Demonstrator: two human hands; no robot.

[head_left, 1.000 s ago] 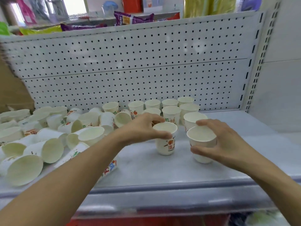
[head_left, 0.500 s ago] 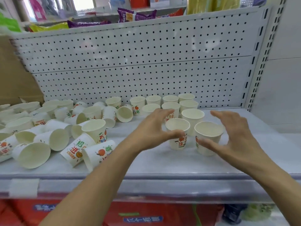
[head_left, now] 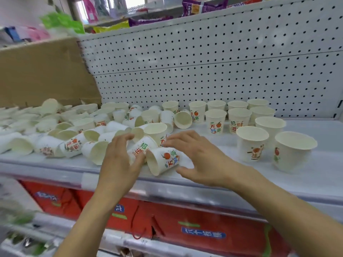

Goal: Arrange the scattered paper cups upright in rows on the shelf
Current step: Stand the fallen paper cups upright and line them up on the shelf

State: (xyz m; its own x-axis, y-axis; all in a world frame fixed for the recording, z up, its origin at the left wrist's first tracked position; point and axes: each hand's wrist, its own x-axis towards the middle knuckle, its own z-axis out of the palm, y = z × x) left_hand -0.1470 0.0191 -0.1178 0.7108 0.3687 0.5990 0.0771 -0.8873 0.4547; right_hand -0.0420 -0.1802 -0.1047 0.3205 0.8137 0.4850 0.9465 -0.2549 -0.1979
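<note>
Many white paper cups with orange-fruit prints lie tipped in a pile (head_left: 74, 130) on the left half of the white shelf (head_left: 222, 169). Upright cups stand in rows at the right, the nearest two being a cup (head_left: 252, 143) and another (head_left: 295, 151) beside it. My left hand (head_left: 118, 160) curls round a lying cup (head_left: 142, 146), thumb against its side. My right hand (head_left: 196, 156) arches over a second lying cup (head_left: 161, 161) whose mouth faces me; its fingertips touch the top, and the thumb hovers below the base.
A perforated white back panel (head_left: 204, 62) closes the shelf behind. A cardboard box (head_left: 42, 71) stands at the back left. Snack bags (head_left: 148, 21) lie on the shelf above. Red cartons (head_left: 185, 219) fill the level below the front lip.
Both hands left the two upright cups at the right and moved left to the tipped cups near the front edge. The view swung left with them.
</note>
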